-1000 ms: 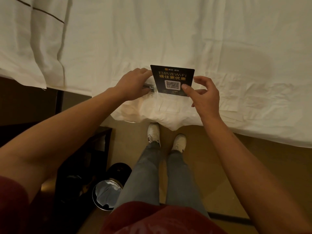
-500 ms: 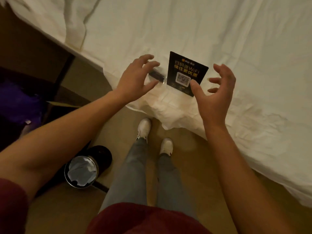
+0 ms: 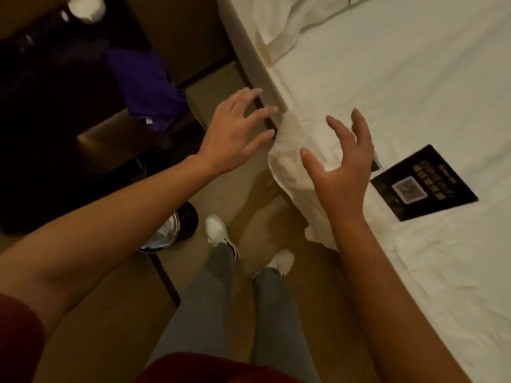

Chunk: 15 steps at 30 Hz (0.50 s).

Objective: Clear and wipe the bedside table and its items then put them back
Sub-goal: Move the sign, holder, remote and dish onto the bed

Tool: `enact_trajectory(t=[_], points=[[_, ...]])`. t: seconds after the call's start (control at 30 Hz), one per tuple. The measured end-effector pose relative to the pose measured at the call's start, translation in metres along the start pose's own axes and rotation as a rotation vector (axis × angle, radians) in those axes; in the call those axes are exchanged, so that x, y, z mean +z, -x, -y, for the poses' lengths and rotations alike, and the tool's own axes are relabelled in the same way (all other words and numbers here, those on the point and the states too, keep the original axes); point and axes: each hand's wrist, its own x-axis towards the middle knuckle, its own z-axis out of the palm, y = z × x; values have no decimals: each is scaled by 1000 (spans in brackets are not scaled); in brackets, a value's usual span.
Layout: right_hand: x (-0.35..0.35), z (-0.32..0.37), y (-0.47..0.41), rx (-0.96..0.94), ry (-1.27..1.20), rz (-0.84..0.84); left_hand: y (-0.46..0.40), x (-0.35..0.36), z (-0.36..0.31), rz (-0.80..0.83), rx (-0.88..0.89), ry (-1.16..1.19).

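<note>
A black WiFi sign card with a QR code lies on the white bed sheet, to the right of my hands. A small dark item peeks out beside its upper left corner, partly hidden by my right hand. My right hand hovers open over the bed's edge, left of the card, holding nothing. My left hand is open with fingers spread, above the floor near the bed corner. The dark bedside table stands at the left with a purple cloth draped on it.
A small round trash bin with a white liner sits on the floor beside the table. A white object rests at the table's far end. My legs and white shoes stand on tan floor between table and bed.
Both hands let go of the sign card, which now lies on the bed. My view and hands have swung left toward the bedside table.
</note>
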Motion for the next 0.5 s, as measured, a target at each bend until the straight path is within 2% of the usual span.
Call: enact_trajectory(t=[0.17, 0.5], points=[[87, 45, -27, -70, 47, 128, 20, -35, 99, -28, -183, 12], [213, 158, -84, -144, 67, 331, 58, -119, 272, -134, -409, -42]])
